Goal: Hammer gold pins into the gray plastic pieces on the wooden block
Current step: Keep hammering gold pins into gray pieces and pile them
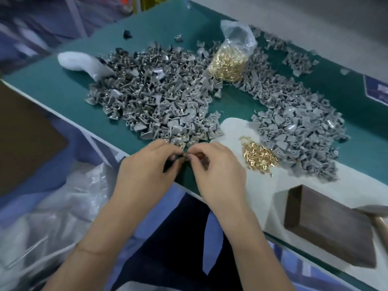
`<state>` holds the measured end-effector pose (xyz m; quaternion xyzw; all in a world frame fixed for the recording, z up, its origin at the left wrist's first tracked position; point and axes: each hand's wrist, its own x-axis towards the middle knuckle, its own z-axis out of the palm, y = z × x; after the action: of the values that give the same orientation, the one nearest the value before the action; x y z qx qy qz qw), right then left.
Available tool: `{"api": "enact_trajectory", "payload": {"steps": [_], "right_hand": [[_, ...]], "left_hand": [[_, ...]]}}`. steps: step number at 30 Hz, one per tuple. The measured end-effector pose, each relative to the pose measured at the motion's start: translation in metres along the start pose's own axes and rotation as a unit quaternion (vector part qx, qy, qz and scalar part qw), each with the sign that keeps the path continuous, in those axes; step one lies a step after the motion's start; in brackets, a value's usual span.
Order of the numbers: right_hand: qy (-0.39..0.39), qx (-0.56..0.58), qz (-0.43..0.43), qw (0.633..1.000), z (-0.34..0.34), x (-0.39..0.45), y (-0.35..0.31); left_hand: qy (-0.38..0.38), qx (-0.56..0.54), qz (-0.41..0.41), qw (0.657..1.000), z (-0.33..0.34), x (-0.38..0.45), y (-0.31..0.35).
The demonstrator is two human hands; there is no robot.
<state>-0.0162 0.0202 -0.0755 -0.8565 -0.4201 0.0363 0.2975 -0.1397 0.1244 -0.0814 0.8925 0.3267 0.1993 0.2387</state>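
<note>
At far left we record crinkled clear plastic sheeting (63, 198) below the table's near edge, glossy and wrinkled. On the table (69, 89), topped in smooth teal with a pale rim, a white translucent bag (77, 63) lies slumped beside the left heap. That left heap of gray plastic pieces (151, 91) is matte, made of small curved, fin-like mouldings with short tubular stubs, many showing a glint of gold. At its near edge we note the left hand (144, 166), fingers curled, its fingertips pinching a small dark gray piece that is too blurred to detail. Meeting it fingertip to fingertip, the right hand (218, 171) has its fingers curled in a pinch on the same small item; we cannot tell whether a pin is in that grip. Behind, a clear bag of gold pins (228, 61) stands knotted at the top, packed with shiny brass-coloured bits. Next comes a loose pile of gold pins (259, 157), short and cylindrical, on a smooth off-white mat (233, 131). A right heap of gray plastic pieces (300, 135) spreads beyond it. Near right, the wooden block (329, 227) is dark, rectangular and flat-topped, bare of pieces, with a hammer (375, 215) resting at its far corner.
</note>
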Motion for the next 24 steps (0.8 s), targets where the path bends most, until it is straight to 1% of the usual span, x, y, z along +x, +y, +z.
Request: {"api": "enact_trajectory", "payload": {"steps": [2, 7, 9, 11, 12, 14, 17, 19, 21, 23, 24], "right_hand": [[0.015, -0.010, 0.011, 1.000, 0.005, 0.005, -0.001], [0.044, -0.014, 0.021, 0.999, 0.010, 0.013, -0.003], [0.050, 0.033, 0.017, 0.998, 0.008, 0.011, -0.004], [0.058, 0.103, 0.015, 0.993, -0.002, 0.006, -0.003], [0.065, 0.118, 0.012, 0.991, -0.010, 0.004, 0.000], [0.089, 0.113, 0.007, 0.990, -0.032, -0.001, 0.007], [0.145, 0.055, 0.013, 0.988, -0.070, -0.010, 0.028], [0.177, -0.020, 0.047, 0.983, -0.097, -0.016, 0.050], [0.198, -0.084, 0.112, 0.970, -0.120, -0.022, 0.076], [0.215, -0.113, 0.185, 0.952, -0.135, -0.028, 0.103], [0.229, -0.107, 0.216, 0.943, -0.140, -0.030, 0.115]], "left_hand": [[-0.004, 0.001, -0.013, 1.000, -0.001, 0.001, -0.002], [0.014, -0.033, -0.019, 0.999, 0.001, 0.000, 0.003], [0.025, -0.041, -0.012, 0.999, 0.003, 0.000, 0.007], [0.033, -0.068, 0.005, 0.997, 0.006, 0.000, 0.013], [0.036, -0.082, 0.019, 0.996, 0.008, 0.000, 0.018], [0.031, -0.109, 0.046, 0.993, 0.012, 0.003, 0.030], [-0.016, -0.135, 0.061, 0.989, 0.024, 0.009, 0.053], [-0.042, -0.142, 0.087, 0.985, 0.034, 0.013, 0.070], [-0.072, -0.170, 0.116, 0.976, 0.045, 0.016, 0.090], [-0.099, -0.199, 0.144, 0.964, 0.054, 0.019, 0.110], [-0.108, -0.201, 0.154, 0.961, 0.060, 0.022, 0.120]]}}
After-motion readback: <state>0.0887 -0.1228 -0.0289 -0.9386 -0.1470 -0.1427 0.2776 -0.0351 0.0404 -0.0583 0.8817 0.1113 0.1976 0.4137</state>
